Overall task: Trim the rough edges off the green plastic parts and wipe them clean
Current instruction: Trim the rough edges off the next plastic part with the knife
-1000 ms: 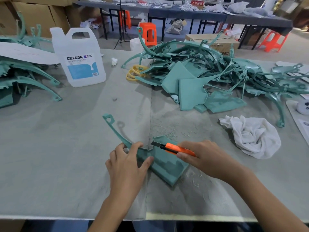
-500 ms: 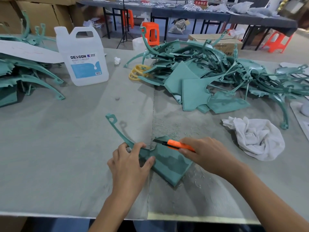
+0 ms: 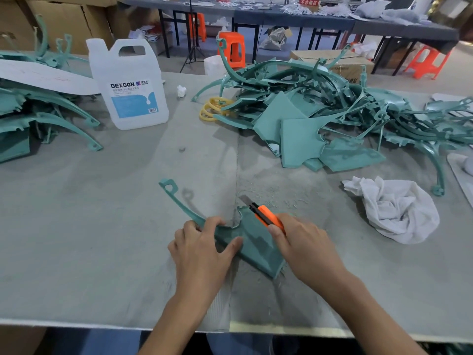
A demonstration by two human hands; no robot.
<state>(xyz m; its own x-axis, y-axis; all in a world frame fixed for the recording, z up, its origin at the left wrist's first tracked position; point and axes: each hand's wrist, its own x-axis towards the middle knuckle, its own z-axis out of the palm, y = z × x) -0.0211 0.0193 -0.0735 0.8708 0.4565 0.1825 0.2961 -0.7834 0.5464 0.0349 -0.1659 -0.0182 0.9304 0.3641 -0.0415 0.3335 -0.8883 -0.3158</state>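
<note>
A green plastic part (image 3: 256, 243) lies flat on the grey desk (image 3: 102, 226) near its front edge, its thin looped arm reaching up and left. The left hand (image 3: 202, 254) holds it down, fingers (image 3: 190, 228) curled over the arm's edge and thumb pressed on the flat panel. The right hand (image 3: 304, 249) grips an orange utility knife (image 3: 265, 215), fingers closed round the handle, blade extended at the part's far edge. A crumpled white cloth (image 3: 399, 213) sits to the right, a heap of green parts (image 3: 332, 111) behind it, and a DEXCON jug (image 3: 128, 85) stands at far left.
</note>
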